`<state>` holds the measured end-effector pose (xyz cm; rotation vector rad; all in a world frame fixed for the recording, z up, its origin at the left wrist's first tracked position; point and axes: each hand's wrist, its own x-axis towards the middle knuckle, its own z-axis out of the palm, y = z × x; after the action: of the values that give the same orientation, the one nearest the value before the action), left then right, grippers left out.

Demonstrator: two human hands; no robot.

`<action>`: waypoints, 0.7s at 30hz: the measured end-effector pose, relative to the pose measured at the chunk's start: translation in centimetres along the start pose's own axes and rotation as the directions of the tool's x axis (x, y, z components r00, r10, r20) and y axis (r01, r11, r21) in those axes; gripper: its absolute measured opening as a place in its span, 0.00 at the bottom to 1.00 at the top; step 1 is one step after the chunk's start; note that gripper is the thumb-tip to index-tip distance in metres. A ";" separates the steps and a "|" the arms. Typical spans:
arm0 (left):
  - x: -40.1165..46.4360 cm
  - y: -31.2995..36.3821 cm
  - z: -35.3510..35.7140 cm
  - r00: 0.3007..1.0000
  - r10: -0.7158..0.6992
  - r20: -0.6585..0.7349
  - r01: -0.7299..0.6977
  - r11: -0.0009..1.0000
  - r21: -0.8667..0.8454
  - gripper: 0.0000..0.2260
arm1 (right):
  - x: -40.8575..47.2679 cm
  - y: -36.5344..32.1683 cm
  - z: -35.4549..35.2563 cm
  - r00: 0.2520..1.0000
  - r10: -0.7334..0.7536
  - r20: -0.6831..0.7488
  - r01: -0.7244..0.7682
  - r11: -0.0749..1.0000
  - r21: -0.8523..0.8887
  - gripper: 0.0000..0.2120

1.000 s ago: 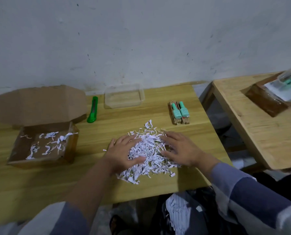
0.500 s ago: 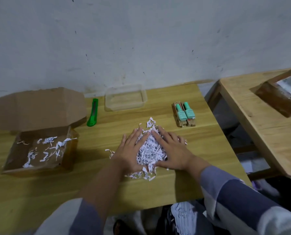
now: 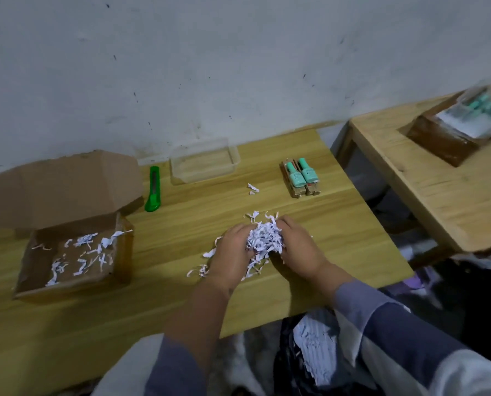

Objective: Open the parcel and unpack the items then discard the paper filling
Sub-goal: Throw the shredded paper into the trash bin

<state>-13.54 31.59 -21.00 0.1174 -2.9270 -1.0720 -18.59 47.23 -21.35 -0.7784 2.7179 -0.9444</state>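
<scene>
A bunch of white shredded paper [image 3: 264, 240] is squeezed between my left hand [image 3: 232, 252] and my right hand [image 3: 297, 247] just above the wooden table [image 3: 181, 230]. Loose strips trail under and to the left of my left hand. The open cardboard parcel [image 3: 72, 252] sits at the left with its lid folded back and several paper strips left inside. Two mint-green bottles [image 3: 301, 174] lie side by side on small brown boxes at the back right of the table.
A green utility knife [image 3: 153, 189] lies beside the parcel's lid. A clear plastic tray [image 3: 204, 161] stands by the wall. A second table [image 3: 438, 190] at the right carries another open box [image 3: 455, 130]. A dark bag with shredded paper [image 3: 315, 350] sits below the table's front edge.
My hands have swept the spread pile together and closed around it, lifting the bunch slightly. A few strips stay behind on the table.
</scene>
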 end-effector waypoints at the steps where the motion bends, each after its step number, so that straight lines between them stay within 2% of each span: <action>1: 0.1 0.7 -0.3 1.000 0.012 0.000 -0.012 1.000 -0.027 0.26 | -0.5 -0.3 -0.7 0.999 0.026 -0.031 -0.026 1.000 0.009 0.15; 4: 0.1 3.7 -0.8 0.997 0.067 0.028 -0.064 0.994 -0.091 0.25 | -2.5 -1.1 -3.3 0.987 0.101 -0.126 -0.101 0.995 0.006 0.17; 8: -0.7 8.2 0.5 0.979 0.175 0.109 -0.154 0.972 -0.175 0.23 | -7.1 -0.8 -6.7 0.955 0.203 -0.216 -0.209 0.978 -0.006 0.14; 13: -3.9 14.1 4.4 0.938 0.283 0.202 -0.225 0.937 -0.267 0.21 | -15.3 1.0 -9.4 0.877 0.341 -0.339 -0.352 0.935 0.030 0.15; 16: -5.9 16.7 7.1 0.918 0.300 0.259 -0.206 0.919 -0.336 0.19 | -19.6 2.6 -10.5 0.846 0.406 -0.344 -0.415 0.908 0.053 0.16; 21: -9.3 18.2 12.4 0.893 0.254 0.370 -0.138 0.939 -0.314 0.20 | -25.6 6.9 -8.9 0.824 0.491 -0.282 -0.479 0.870 0.116 0.14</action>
<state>-5.97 54.14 -18.72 -0.4576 -2.9834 -1.6282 -2.52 69.97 -19.04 0.0990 2.9102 -1.0499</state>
